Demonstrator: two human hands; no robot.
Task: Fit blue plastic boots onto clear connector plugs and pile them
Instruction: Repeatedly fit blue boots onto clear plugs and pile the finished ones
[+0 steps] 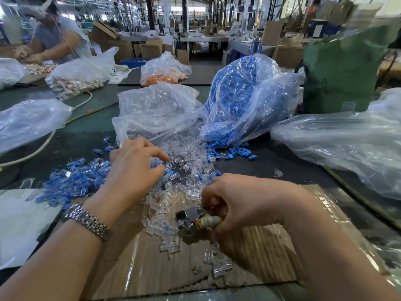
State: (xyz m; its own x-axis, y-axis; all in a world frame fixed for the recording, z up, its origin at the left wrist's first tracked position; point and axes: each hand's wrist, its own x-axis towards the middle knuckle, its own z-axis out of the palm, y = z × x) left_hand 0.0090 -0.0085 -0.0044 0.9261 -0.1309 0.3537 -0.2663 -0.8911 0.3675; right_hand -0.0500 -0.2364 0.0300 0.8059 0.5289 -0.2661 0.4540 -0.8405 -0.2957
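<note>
Loose clear connector plugs [184, 181] spill from an open clear bag [156, 109] onto the table and a taped cardboard sheet [173, 268]. Blue boots [234, 152] lie at the mouth of a big bag of them [245, 94]. At the left lies a pile of plugs fitted with blue boots [73, 177]. My left hand [132, 168], a metal watch on its wrist, reaches into the clear plugs, thumb and fingers pinching around a blue piece. My right hand [243, 203] is curled round a small metal tool with a yellowish handle [195, 216].
More plastic bags lie at the left [28, 120] and right [347, 144]. A green sack [342, 70] stands at the back right. Bags of orange parts [162, 70] and a white cable [43, 142] lie further back. Another person [54, 35] works at the far left.
</note>
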